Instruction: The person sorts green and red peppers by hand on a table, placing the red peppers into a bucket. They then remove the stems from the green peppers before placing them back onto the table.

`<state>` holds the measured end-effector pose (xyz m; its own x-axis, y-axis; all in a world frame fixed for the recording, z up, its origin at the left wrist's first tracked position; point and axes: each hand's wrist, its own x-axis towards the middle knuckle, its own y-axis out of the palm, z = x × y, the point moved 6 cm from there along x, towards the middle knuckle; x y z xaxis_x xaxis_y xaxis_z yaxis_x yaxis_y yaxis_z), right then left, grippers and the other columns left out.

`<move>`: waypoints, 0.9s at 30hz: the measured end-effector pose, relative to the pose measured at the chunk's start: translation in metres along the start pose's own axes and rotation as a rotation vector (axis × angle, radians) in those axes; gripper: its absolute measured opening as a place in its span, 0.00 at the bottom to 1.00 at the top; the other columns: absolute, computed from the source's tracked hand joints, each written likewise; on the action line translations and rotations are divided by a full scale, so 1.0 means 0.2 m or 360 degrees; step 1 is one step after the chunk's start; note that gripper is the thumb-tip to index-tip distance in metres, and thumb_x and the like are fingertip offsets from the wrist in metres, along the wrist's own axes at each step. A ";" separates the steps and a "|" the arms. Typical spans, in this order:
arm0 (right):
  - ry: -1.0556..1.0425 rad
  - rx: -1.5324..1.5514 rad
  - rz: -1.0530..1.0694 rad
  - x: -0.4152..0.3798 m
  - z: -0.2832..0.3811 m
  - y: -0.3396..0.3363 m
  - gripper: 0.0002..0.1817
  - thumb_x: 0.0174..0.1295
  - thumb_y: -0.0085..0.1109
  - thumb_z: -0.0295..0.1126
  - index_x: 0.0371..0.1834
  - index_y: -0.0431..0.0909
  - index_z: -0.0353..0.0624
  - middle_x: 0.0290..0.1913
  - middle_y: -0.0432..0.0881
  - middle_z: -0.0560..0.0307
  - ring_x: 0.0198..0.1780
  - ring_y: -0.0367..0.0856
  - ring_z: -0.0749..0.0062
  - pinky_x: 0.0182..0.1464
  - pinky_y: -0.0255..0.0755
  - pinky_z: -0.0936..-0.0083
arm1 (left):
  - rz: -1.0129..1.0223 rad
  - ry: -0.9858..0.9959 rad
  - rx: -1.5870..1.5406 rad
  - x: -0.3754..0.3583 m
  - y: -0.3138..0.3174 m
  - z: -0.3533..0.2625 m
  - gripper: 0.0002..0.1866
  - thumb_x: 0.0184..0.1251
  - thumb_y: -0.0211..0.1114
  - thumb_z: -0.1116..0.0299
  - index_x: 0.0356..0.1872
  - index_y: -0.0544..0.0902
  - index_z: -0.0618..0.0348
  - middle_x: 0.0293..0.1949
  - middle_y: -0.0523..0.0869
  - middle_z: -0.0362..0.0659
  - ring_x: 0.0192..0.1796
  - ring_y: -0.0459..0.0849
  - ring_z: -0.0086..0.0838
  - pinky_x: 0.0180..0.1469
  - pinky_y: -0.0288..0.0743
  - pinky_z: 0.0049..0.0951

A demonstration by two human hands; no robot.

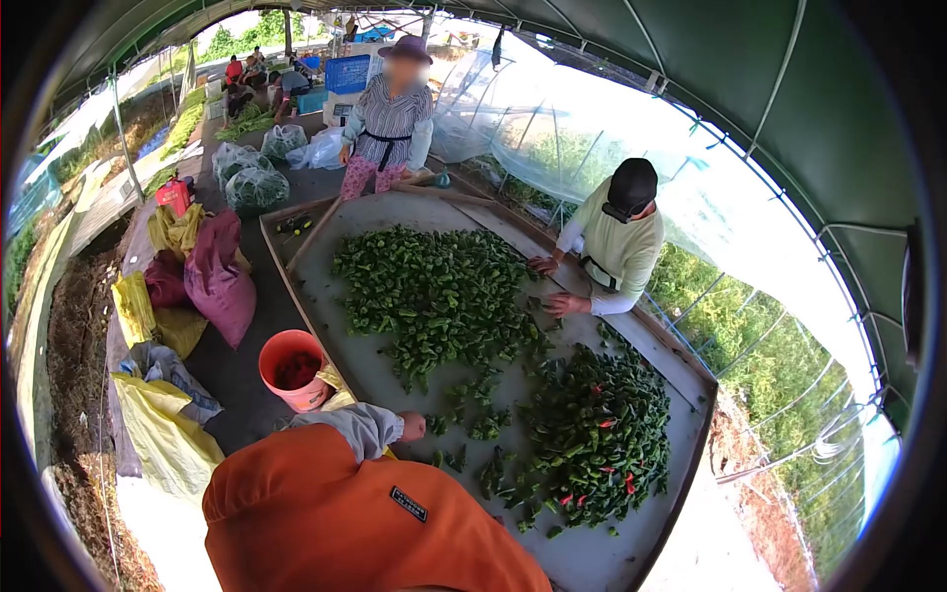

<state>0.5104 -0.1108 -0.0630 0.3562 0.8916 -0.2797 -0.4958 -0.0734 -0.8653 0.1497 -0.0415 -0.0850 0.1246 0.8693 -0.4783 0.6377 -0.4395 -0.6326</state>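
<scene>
My left hand (pixel 412 426), below a grey cuff and an orange garment, is at the near left edge of a large tray-like table (pixel 414 209). Its fingers look closed, and whatever they may hold is hidden. My right hand is out of view. Small green peppers (pixel 434 296) are spread in a broad pile beyond my left hand. To the right is a second, denser pile of green peppers (pixel 592 424) with several red ones among them. A few loose peppers (pixel 488 424) lie between the piles, close to my hand.
A red bucket (pixel 293 367) with dark red contents stands left of the table. Sacks (pixel 219 276) lie beyond it. One co-worker (pixel 621 237) spreads both hands at the right table edge; another person (pixel 390 123) stands at the far end. Filled plastic bags (pixel 256 187) sit behind.
</scene>
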 end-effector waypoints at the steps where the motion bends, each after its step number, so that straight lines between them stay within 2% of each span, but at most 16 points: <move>1: 0.0004 0.0001 -0.0001 0.00 0.00 0.00 0.22 0.60 0.47 0.50 0.37 0.82 0.43 0.38 0.83 0.39 0.42 0.80 0.38 0.45 0.72 0.52 | -0.0028 0.0032 -0.0014 0.00 -0.02 -0.02 0.10 0.55 0.57 0.66 0.30 0.88 0.52 0.20 0.85 0.46 0.23 0.84 0.38 0.32 0.78 0.40; 4: 0.0020 0.0007 -0.0004 0.01 -0.01 0.01 0.22 0.60 0.47 0.50 0.36 0.82 0.43 0.37 0.83 0.39 0.42 0.80 0.38 0.45 0.72 0.52 | -0.0080 0.0070 -0.0070 -0.01 -0.03 -0.06 0.11 0.55 0.56 0.66 0.29 0.87 0.53 0.19 0.84 0.45 0.21 0.83 0.36 0.30 0.78 0.38; 9: 0.0030 0.0005 -0.0018 -0.01 -0.04 0.00 0.23 0.61 0.47 0.51 0.36 0.82 0.43 0.37 0.83 0.39 0.41 0.80 0.38 0.45 0.71 0.51 | -0.0155 0.0036 -0.0186 0.04 0.01 0.06 0.11 0.57 0.54 0.66 0.25 0.85 0.54 0.17 0.83 0.43 0.17 0.81 0.33 0.25 0.76 0.35; 12: 0.0020 -0.0007 -0.0024 -0.01 -0.05 0.00 0.23 0.61 0.47 0.51 0.36 0.82 0.43 0.37 0.83 0.39 0.41 0.80 0.38 0.44 0.71 0.51 | -0.0131 -0.0163 -0.0329 -0.03 0.01 0.11 0.11 0.57 0.53 0.65 0.24 0.84 0.54 0.16 0.82 0.42 0.16 0.80 0.32 0.24 0.75 0.34; 15: 0.0018 -0.0013 -0.0038 -0.01 -0.07 0.00 0.23 0.61 0.46 0.52 0.36 0.82 0.43 0.37 0.82 0.39 0.41 0.80 0.38 0.44 0.71 0.50 | -0.0131 -0.0181 -0.0332 -0.03 0.02 0.17 0.11 0.57 0.54 0.65 0.27 0.85 0.53 0.15 0.82 0.42 0.16 0.80 0.32 0.23 0.76 0.34; 18: 0.0035 -0.0012 -0.0056 0.00 -0.07 0.01 0.24 0.61 0.46 0.52 0.36 0.82 0.43 0.37 0.82 0.38 0.41 0.80 0.38 0.43 0.71 0.50 | -0.0254 -0.0285 -0.0586 -0.08 0.02 0.20 0.11 0.57 0.54 0.64 0.27 0.84 0.54 0.16 0.82 0.42 0.16 0.80 0.31 0.22 0.76 0.34; 21: 0.0055 -0.0006 -0.0064 -0.01 -0.08 0.01 0.24 0.61 0.46 0.53 0.35 0.82 0.43 0.36 0.82 0.38 0.41 0.80 0.38 0.43 0.71 0.50 | -0.0227 -0.0268 -0.0620 -0.12 -0.03 0.18 0.11 0.58 0.55 0.65 0.25 0.84 0.56 0.17 0.82 0.42 0.17 0.81 0.30 0.22 0.76 0.34; 24: 0.0067 -0.0004 -0.0070 -0.01 -0.10 0.01 0.24 0.62 0.46 0.53 0.35 0.82 0.43 0.36 0.82 0.38 0.40 0.80 0.38 0.43 0.71 0.49 | -0.0164 -0.0417 -0.0683 -0.07 0.00 0.24 0.11 0.57 0.55 0.66 0.25 0.85 0.57 0.18 0.83 0.44 0.18 0.81 0.33 0.22 0.77 0.37; 27: 0.0099 0.0019 -0.0080 -0.02 -0.10 0.02 0.24 0.62 0.46 0.53 0.35 0.82 0.43 0.36 0.82 0.38 0.40 0.80 0.38 0.42 0.70 0.49 | -0.0121 0.0054 0.0117 0.11 0.09 0.23 0.10 0.56 0.56 0.66 0.27 0.86 0.57 0.17 0.83 0.46 0.19 0.82 0.36 0.27 0.78 0.40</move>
<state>0.5220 -0.1237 -0.0738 0.4294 0.8643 -0.2617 -0.4855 -0.0234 -0.8739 0.1284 -0.0403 -0.1346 0.1045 0.9073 -0.4072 0.5892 -0.3864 -0.7097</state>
